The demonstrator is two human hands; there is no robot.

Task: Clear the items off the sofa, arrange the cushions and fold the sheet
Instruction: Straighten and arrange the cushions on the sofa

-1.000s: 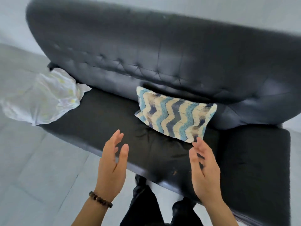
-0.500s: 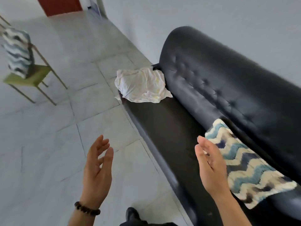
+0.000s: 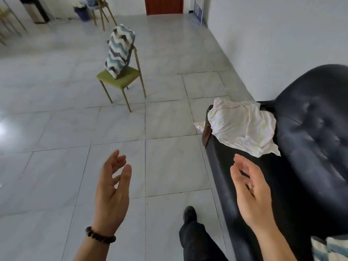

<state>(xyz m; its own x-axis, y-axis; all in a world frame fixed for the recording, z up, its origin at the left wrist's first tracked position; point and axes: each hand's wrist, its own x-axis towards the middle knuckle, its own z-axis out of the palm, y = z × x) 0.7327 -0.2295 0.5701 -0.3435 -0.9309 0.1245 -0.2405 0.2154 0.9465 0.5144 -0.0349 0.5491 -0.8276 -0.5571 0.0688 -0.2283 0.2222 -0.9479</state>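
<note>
We enter two hands, both empty. We list the left hand (image 3: 113,191) as raised over the tiled floor (image 3: 56,129), palm turned inward, fingers loosely extended, gripping nothing, with a dark beaded bracelet (image 3: 99,236) on its wrist. We list the right hand (image 3: 250,194) as raised over the front edge of the black sofa (image 3: 310,147), fingers relaxed and apart, gripping nothing. The sheet (image 3: 243,127), white with a faint pale print, lies crumpled on the far end of the sofa seat, one corner hanging past the end. The cushion (image 3: 119,51), blue-and-cream zigzag, stands propped on the green seat of a chair (image 3: 116,77) out on the floor, well apart from the sofa. Of the second cushion (image 3: 329,247), same pattern, we see only a corner, at the sofa's near end. We add a dark trouser leg (image 3: 195,240) and shoe (image 3: 190,213) beside the sofa front, and a red-brown door (image 3: 163,5) at the far wall
</note>
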